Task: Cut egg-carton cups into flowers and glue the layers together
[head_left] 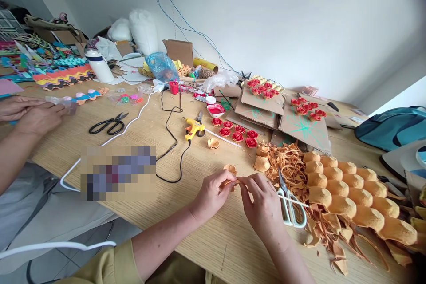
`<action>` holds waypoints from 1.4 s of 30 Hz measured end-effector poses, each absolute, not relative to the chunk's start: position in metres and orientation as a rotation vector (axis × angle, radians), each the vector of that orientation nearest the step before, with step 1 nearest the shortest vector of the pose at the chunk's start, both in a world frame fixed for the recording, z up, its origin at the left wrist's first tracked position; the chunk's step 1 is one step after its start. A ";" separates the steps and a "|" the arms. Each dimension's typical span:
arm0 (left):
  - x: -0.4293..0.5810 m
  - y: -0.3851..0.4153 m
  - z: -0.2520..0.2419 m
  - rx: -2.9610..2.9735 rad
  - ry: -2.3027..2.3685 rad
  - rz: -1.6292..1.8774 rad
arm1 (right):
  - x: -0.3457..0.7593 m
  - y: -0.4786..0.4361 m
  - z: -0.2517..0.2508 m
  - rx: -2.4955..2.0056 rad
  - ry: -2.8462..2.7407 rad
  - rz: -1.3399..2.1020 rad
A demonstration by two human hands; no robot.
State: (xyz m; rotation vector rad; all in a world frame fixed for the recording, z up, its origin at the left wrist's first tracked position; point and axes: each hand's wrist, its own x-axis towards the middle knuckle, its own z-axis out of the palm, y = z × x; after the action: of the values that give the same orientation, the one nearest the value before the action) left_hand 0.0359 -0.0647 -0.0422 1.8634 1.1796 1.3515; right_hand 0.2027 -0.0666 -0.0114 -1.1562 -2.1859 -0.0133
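Note:
My left hand (214,193) and my right hand (262,204) meet over the wooden table (186,222), both pinching a small orange egg-carton piece (237,180) between the fingertips. An orange carton cup (230,169) sits just behind my left hand. White-handled scissors (290,204) lie right beside my right hand, blades pointing away. A heap of orange carton scraps (286,164) and an upturned orange egg tray (353,195) lie to the right.
Red paper roses (237,132), a yellow glue gun (193,128) with black cord, black scissors (108,125), a red paint bowl (215,109) and cardboard pieces with roses (266,102) fill the middle. Another person's hands (31,113) rest at the left. A teal bag (392,126) lies at right.

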 end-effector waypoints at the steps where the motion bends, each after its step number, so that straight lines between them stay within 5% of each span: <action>1: 0.036 -0.065 -0.041 1.869 1.188 1.363 | 0.203 -0.066 -0.011 -1.155 -2.180 0.002; 13: 0.038 -0.067 -0.044 1.792 1.132 1.323 | 0.203 -0.067 -0.011 -1.148 -2.154 0.145; 20: 0.040 -0.064 -0.045 1.682 1.066 1.351 | 0.202 -0.070 -0.010 -1.147 -2.267 -0.223; 30: 0.038 -0.069 -0.035 1.772 1.075 1.464 | 0.204 -0.068 -0.009 -1.099 -2.103 0.204; 42: 0.042 -0.063 -0.043 1.452 0.904 1.422 | 0.203 -0.071 -0.009 -1.095 -2.219 -0.229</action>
State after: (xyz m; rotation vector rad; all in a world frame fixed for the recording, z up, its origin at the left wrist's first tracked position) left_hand 0.0417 -0.0625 -0.0428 1.4523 0.9044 1.4222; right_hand 0.2031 -0.0709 -0.0092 -1.0949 -2.2194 -0.2291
